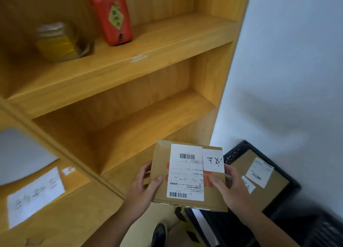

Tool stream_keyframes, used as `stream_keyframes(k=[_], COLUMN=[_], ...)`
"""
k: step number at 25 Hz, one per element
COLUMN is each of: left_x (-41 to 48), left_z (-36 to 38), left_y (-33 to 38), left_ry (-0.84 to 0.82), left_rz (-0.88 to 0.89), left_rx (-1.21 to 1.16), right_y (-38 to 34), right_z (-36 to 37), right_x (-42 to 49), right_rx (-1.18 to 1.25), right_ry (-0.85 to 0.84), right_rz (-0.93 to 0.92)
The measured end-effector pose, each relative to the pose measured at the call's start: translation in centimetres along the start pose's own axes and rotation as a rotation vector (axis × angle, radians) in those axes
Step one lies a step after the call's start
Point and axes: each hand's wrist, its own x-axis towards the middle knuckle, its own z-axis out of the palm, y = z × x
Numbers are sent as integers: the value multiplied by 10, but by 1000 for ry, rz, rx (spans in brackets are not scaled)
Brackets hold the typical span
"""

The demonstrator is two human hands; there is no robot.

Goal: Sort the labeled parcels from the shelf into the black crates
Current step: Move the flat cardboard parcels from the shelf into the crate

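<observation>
Head view
Held parcel: a flat brown cardboard parcel (189, 176) is held up in both hands in front of the lower shelf opening, just left of the black crate and above the floor.
Labels on it: a white shipping label (185, 168) with two barcodes covers its middle; a smaller white handwritten slip (213, 160) sits at its top right corner.
Left hand: the left hand (143, 187) grips the parcel's left edge, its fingers (156, 179) clamped on the box, thumb on top and the rest curled round the side.
Right hand: the right hand (232, 189) grips the right edge the same way, thumb lying across the top face near the slip.
Black crate: a black crate (239, 150) with mesh walls stands on the floor against the white wall (287, 61), at the right of the shelf.
Parcel in crate: a second cardboard parcel (259, 178) lies in it, a printed label and a handwritten slip facing up.
Shelf: the wooden shelf (130, 64) fills the left and middle of the frame.
Upper board: a red pouch (111, 16) stands upright there, with a blurred yellow packet (57, 42) to its left, apart from it.
Left compartment: a parcel with a large handwritten white label (35, 196) lies low down; a grey flat package (20, 153) lies above it.
Floor: a dark shoe (159, 233) shows below the held parcel.
</observation>
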Motion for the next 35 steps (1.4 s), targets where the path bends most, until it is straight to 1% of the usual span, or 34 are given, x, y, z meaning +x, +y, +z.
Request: stream_keyframes(k=[6,9,11,16,19,21,23,26,28,31,35], left_x=[100,139,158,172,168,167,168,165,167,176,189], left_z=[14,25,37,77,103,120,133,159,179,210,238], left_y=[3,3,1,-9,-12,-16,-20,-32,-46,-91,-153], left_ry=[-258,-401,-494,-644,-712,-779,-824,-825,-827,-846,-894], left_rz=[31,40,59,151,169,162,152,107,58,-37,-103], left_rx=[-15,-31,-1,122,162,231,334,459,500,528,598], right_y=[-1,2,10,38,57,71,82,107,129,166,213], right_z=[10,17,21,17,7,-1,-6,-13,-13,-10,4], right_x=[21,17,10,-10,-14,-15,-15,-13,-4,17,38], right_rx=[27,50,86,127,86,72,84,109,108,133,161], right_ry=[239,345,429,596,642,669,685,688,693,735,791], right_rz=[120,172,203,325,386,418,447,500,535,589,657])
